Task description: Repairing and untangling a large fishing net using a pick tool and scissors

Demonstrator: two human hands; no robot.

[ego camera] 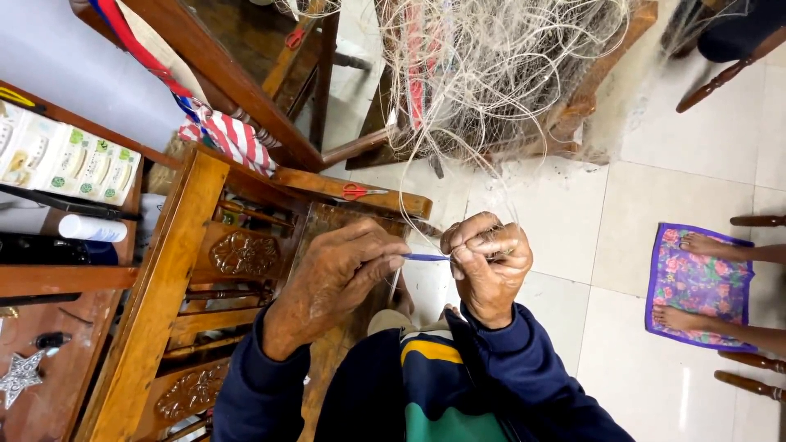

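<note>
Pinched between thumb and fingertips of the left hand: a slim blue netting needle, held level, its tip reaching across to the right hand. Fingers of the left hand narrow, closed on the needle's near end. Right hand curled into a tight fist, fingers folded over pale strands of fishing net; whether the needle's far tip is also gripped inside that fist, cannot tell. Rising from the right fingers, thin white lines of the net, running up and away to a tangled mass draped over a wooden frame well beyond the fingertips. Just beyond the left fingers, a carved wooden chair with a flat armrest, and on that armrest red-handled scissors, near the left knuckles but apart from them. Beyond the chair, away from the fingers, a red, white and blue striped cloth hanging off a wooden rail. Farther out on the left hand's side, a wooden shelf with a white tube and a row of small packets; below it a silver star ornament. Behind both wrists, dark blue sleeves. Well off to the right hand's side, on the pale tiled floor, a purple flowered mat with another person's bare feet resting on it.
</note>
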